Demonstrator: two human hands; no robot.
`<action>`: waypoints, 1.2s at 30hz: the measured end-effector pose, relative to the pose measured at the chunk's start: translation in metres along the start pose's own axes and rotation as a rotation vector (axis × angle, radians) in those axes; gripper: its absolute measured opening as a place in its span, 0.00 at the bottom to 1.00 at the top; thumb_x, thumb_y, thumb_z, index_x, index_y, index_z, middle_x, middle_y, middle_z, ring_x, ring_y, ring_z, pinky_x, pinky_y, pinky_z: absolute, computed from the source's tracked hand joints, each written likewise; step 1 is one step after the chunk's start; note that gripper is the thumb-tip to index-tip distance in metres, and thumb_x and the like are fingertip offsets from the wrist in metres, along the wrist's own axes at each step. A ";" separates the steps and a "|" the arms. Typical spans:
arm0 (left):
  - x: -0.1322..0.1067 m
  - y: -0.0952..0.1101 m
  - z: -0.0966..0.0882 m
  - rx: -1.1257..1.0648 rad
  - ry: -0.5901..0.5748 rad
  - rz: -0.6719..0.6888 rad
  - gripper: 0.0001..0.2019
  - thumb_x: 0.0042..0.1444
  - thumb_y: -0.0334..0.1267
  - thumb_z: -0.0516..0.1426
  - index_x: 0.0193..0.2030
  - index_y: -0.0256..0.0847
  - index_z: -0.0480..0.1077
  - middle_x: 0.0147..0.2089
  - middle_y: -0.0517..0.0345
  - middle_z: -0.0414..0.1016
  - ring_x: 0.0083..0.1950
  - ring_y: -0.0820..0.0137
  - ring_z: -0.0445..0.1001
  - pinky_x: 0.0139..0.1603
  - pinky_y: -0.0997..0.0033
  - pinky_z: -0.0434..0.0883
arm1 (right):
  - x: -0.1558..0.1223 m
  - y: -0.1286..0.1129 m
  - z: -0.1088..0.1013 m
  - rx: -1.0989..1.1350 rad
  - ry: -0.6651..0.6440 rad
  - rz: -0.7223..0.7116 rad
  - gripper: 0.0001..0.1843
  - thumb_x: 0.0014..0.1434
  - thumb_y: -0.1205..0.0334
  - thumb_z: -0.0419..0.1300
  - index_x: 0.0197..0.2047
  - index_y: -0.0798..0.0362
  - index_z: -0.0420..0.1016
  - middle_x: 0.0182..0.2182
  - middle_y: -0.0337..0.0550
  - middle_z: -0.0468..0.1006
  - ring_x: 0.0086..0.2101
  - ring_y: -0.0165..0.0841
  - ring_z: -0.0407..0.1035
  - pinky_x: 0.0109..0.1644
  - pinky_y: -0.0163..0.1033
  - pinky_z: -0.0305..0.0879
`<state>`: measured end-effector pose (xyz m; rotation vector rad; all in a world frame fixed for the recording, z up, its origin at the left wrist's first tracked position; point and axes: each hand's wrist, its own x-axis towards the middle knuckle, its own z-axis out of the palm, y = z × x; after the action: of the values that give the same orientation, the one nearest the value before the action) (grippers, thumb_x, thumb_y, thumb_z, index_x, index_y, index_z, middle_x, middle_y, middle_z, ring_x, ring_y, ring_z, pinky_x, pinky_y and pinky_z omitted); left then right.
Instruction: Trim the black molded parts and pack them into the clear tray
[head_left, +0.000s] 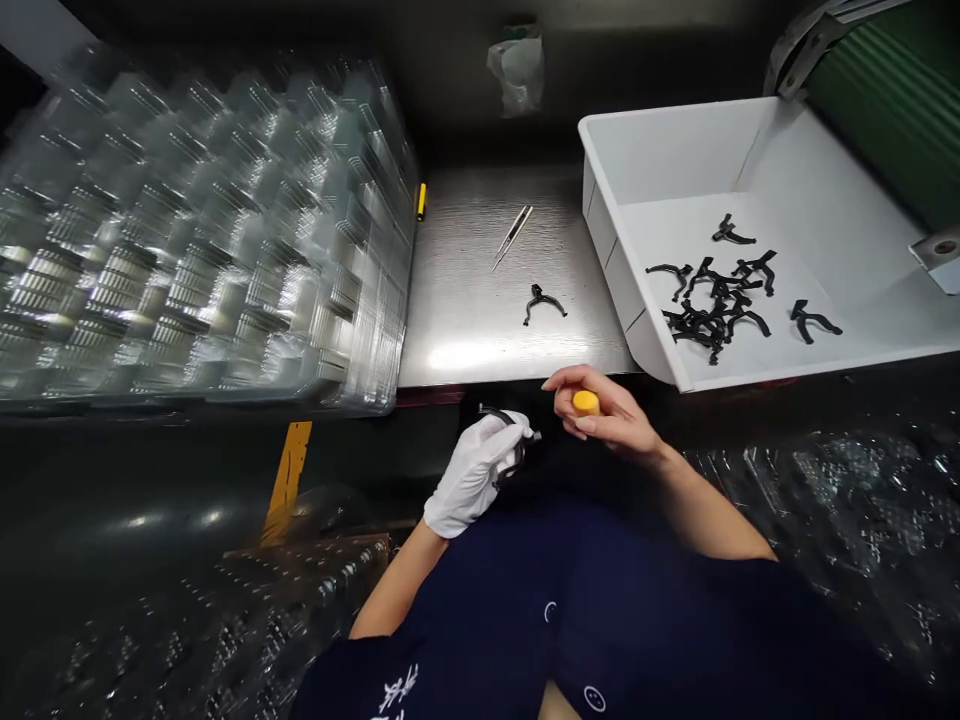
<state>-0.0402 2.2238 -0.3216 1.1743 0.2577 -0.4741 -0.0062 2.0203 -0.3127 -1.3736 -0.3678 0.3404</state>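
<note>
My left hand (476,475), in a white glove, is closed around a small black curved plastic part (517,440) just below the steel bench edge. My bare right hand (604,415) is closed on a tool with a yellow handle (586,402), held close to the part. Another black part (542,302) lies loose on the steel bench top (465,320). A white bin (750,160) at the right holds several more black parts (720,300).
A tall stack of clear plastic blister trays (202,240) fills the left. Metal tweezers (513,235) and a yellow pen-like tool (421,200) lie on the bench. More clear trays (840,500) sit at lower right. A green conveyor (885,90) is at top right.
</note>
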 end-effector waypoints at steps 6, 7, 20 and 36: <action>-0.006 -0.016 -0.011 -0.013 0.105 0.159 0.14 0.53 0.47 0.66 0.34 0.40 0.72 0.34 0.61 0.73 0.23 0.78 0.68 0.23 0.75 0.66 | -0.002 0.044 0.032 0.364 0.147 0.192 0.21 0.50 0.59 0.62 0.49 0.53 0.76 0.34 0.42 0.69 0.32 0.32 0.64 0.37 0.39 0.67; -0.007 -0.018 -0.013 0.035 0.130 0.190 0.12 0.54 0.47 0.66 0.34 0.39 0.74 0.32 0.61 0.74 0.24 0.77 0.69 0.24 0.75 0.68 | -0.004 0.046 0.033 0.334 0.169 0.204 0.21 0.52 0.60 0.64 0.50 0.52 0.76 0.36 0.42 0.71 0.34 0.32 0.67 0.40 0.39 0.68; -0.015 -0.020 -0.014 0.416 0.262 0.471 0.08 0.59 0.42 0.65 0.39 0.39 0.79 0.35 0.58 0.82 0.27 0.72 0.79 0.31 0.74 0.79 | -0.015 0.043 0.035 -0.250 0.211 -0.228 0.19 0.67 0.62 0.61 0.60 0.46 0.71 0.50 0.46 0.82 0.49 0.38 0.77 0.54 0.46 0.76; -0.016 -0.017 -0.019 0.864 0.104 0.960 0.10 0.63 0.28 0.60 0.48 0.44 0.78 0.40 0.57 0.83 0.31 0.73 0.81 0.35 0.73 0.81 | -0.008 0.039 0.012 -0.746 0.194 -0.402 0.14 0.68 0.67 0.58 0.55 0.51 0.76 0.46 0.48 0.82 0.46 0.38 0.78 0.52 0.45 0.78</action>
<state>-0.0611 2.2402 -0.3355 1.9795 -0.4793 0.3832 -0.0192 2.0336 -0.3499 -1.9871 -0.6323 -0.2996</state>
